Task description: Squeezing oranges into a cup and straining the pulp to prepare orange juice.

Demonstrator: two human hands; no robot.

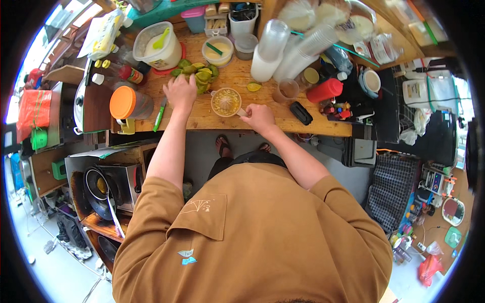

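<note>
My left hand (180, 91) is over the near left side of a pile of squeezed green citrus halves (201, 75); whether its fingers grip a piece is hidden. My right hand (260, 118) pinches the handle of a citrus juicer (226, 102), whose ribbed cone is ringed with seeds and pulp. A single citrus piece (254, 87) lies to the right, beyond the juicer. A green-handled knife (160, 115) rests on the wooden counter (204, 122), left of the juicer and beside my left forearm.
An orange-lidded jar (129, 103) stands at left. Farther back are a white tub with a green scoop (159, 45) and a small tub of pale contents (218, 51). Stacked plastic cups (271, 45), a tumbler (286, 91), a red squeeze bottle (325, 90) and a black object (301, 113) stand or lie at right.
</note>
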